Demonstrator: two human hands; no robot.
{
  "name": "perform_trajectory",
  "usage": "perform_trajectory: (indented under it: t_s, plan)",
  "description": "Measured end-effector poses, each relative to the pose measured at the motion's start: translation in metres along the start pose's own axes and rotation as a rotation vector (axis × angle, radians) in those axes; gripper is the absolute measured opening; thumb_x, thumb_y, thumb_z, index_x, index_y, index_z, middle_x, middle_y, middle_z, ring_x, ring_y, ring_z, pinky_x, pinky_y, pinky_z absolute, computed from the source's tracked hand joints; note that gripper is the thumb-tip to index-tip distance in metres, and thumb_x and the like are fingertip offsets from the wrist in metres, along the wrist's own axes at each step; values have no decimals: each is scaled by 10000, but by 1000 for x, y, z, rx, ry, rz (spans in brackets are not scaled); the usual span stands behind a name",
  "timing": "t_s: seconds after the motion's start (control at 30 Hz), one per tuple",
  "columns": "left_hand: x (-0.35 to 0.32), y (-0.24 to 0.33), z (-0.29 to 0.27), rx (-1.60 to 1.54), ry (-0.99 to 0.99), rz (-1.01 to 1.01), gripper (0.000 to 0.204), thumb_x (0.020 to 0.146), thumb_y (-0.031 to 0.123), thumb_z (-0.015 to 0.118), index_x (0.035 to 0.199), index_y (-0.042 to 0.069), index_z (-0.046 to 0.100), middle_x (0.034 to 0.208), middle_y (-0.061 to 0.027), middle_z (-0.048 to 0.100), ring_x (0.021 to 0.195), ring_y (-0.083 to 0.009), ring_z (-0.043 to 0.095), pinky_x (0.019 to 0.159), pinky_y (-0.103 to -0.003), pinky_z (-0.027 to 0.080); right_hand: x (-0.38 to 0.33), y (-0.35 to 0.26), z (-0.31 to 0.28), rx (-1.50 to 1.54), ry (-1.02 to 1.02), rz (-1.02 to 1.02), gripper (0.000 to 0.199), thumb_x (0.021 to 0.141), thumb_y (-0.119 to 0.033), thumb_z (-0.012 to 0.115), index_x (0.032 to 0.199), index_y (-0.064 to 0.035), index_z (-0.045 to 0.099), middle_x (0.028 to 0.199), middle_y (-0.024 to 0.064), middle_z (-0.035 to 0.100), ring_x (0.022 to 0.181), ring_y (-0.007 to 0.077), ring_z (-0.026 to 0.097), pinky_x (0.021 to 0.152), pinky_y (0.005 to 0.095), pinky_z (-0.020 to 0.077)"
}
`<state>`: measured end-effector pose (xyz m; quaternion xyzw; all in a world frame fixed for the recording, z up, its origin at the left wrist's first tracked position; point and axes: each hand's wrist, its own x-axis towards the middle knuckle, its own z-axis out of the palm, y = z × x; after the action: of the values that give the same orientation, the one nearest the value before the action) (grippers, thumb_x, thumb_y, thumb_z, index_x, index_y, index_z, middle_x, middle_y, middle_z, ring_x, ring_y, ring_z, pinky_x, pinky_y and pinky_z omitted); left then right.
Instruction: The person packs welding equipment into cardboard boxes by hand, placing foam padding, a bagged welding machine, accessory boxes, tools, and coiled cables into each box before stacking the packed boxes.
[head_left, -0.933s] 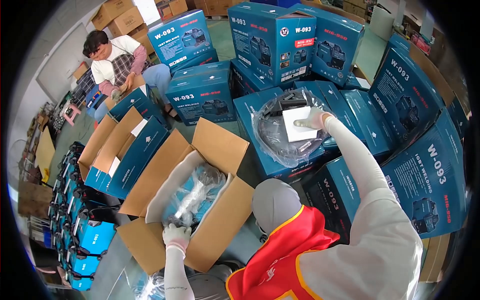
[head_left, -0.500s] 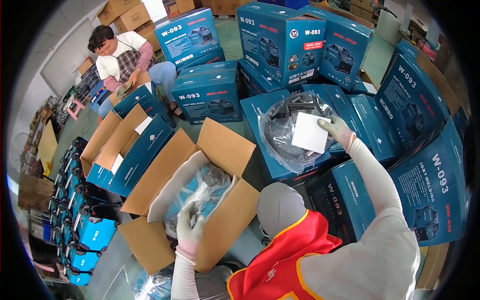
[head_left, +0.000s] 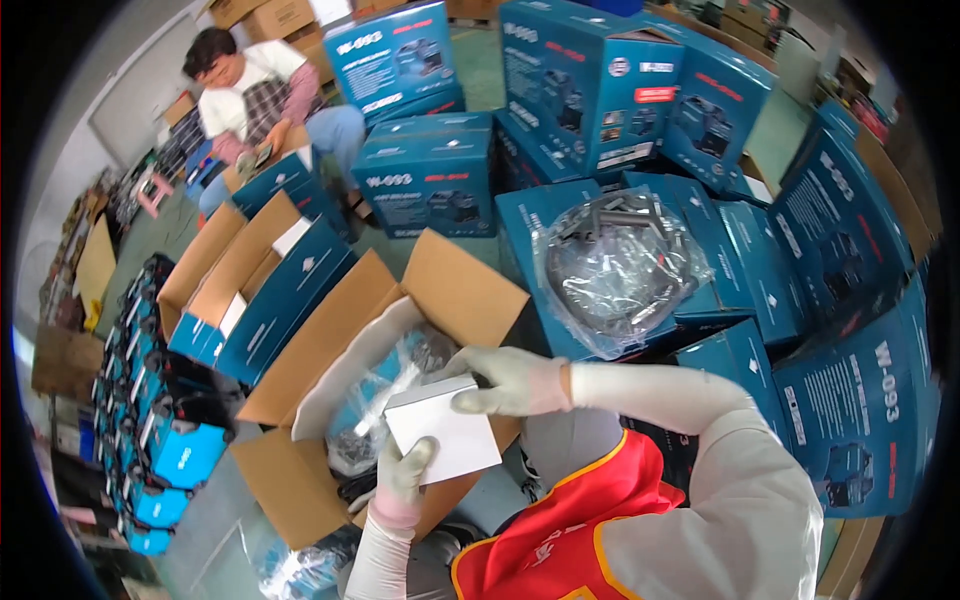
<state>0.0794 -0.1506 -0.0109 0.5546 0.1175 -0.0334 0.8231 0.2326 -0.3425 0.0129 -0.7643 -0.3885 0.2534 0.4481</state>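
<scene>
Both my gloved hands hold a small white box above the near edge of an opened carton. My right hand grips its upper right edge, fingers over the top. Closed on the lower left side is my left hand, thumb on the front face. Inside the carton, between white foam sheets, sits a blue machine in clear plastic wrap; the white box and my hands hide part of it. To the right, a bagged coil of black cable lies on top of a blue printed carton.
Blue cartons are stacked ahead and to the right. Left of me stand another open carton and a row of blue machines. A seated person works at the far left. A plastic-wrapped bundle lies near my legs.
My right hand has brought the white box from above the bagged cable leftward to the open carton. My left hand, earlier over the wrapped machine, now grips the box too.
</scene>
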Motion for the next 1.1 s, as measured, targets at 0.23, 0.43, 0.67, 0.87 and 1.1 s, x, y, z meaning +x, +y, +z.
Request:
perform_trajectory:
  t_s: [0.23,0.43,0.67,0.87,1.1]
  plan:
    - [-8,-2,-42,-100,258,-100,516,932,338,607,1244,-66,531,1105,-94,635,952,-146,609,846,-283,487,-6,89,-206,-1441,460,479,344,803,-63,594,1146,-82,615,1135,97,596,1125,312,561,891,393,495]
    - [-2,7,-108,-505,671,-10,472,931,399,628,1290,125,490,1139,-42,614,1014,-219,626,689,-331,547,-6,143,-212,-1348,322,416,494,749,19,623,1213,-141,567,1233,86,522,1152,320,531,924,416,496]
    - [18,-17,-153,-484,733,-51,496,914,398,648,1290,113,493,1143,-84,601,984,-241,626,640,-345,585,0,140,-221,-1445,251,479,249,750,-37,641,991,-98,644,1123,112,564,1030,326,601,843,428,523]
    - [40,-43,-149,-150,769,-164,495,925,408,593,1308,106,503,1144,-76,606,919,-215,625,630,-341,543,-31,135,-241,-1069,695,477,281,848,-199,632,1076,-38,608,1007,153,686,975,381,645,816,446,500]
    - [52,-54,-176,417,934,-113,595,836,352,656,1327,53,500,1210,-257,565,1135,-396,555,996,-416,445,13,34,-195,-128,679,51,229,927,-213,658,1065,-33,632,965,32,669,850,103,592,797,286,476]
